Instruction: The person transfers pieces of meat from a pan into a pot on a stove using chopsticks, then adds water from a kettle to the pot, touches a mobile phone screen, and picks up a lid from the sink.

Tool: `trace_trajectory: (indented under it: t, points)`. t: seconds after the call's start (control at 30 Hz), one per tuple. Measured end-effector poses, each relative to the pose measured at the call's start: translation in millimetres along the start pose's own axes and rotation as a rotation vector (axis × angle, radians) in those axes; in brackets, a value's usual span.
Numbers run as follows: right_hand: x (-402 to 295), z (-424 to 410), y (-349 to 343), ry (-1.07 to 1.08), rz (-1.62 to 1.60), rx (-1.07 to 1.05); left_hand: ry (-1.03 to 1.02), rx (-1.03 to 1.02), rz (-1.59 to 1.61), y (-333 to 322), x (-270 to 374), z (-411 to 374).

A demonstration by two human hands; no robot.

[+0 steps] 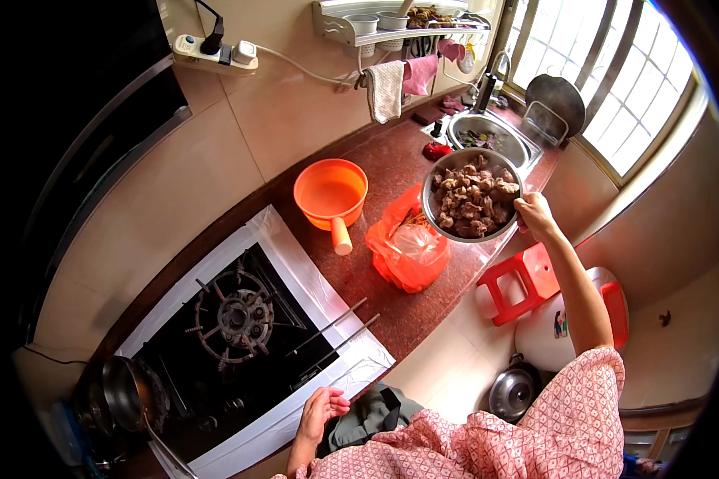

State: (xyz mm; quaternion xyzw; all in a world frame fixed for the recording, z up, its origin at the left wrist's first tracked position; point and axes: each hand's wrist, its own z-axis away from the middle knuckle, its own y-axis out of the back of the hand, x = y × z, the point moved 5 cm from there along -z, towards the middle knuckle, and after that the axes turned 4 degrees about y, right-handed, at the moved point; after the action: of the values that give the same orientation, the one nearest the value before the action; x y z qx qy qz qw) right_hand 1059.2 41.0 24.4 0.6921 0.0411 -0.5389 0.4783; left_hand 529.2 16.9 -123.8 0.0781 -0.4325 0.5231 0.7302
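Note:
My right hand (534, 214) grips the rim of a round metal bowl (426, 223) full of browned meat pieces (472, 194), held up near the sink. Just left of and below the bowl stands a red plastic bag (410, 272) with a clear bag inside it. An orange plastic dipper (332, 206) sits on the red stone counter, its handle towards me. My left hand (326, 409) holds nothing and hovers at the front edge of the gas stove (174, 389), fingers slightly curled and apart. A pair of chopsticks (335, 335) lies across the stove's right edge.
A frying pan (123, 392) rests at the stove's left, its handle towards me. The sink (518, 135) holds leafy scraps, with a wok lid or pan (554, 105) behind it. Below stand a red stool (524, 287) and a lidded pot (514, 392). A shelf (335, 30) hangs above.

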Motion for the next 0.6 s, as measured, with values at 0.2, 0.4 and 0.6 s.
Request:
trace_trajectory:
  t: [0.2,0.4,0.6]
  points:
    - [-1.2,-5.2,-1.3,0.009,0.034,0.018,-0.002,-0.010,0.001,1.1,1.0,-2.9]
    - [-8.4,-5.7,-2.3,0.016,0.054,0.018,-0.009,-0.003,-0.010,0.0,2.7,-6.5]
    - [-15.7,-5.5,-2.2,0.050,0.086,0.003,-0.006,0.004,-0.009,-0.6,3.8,-9.4]
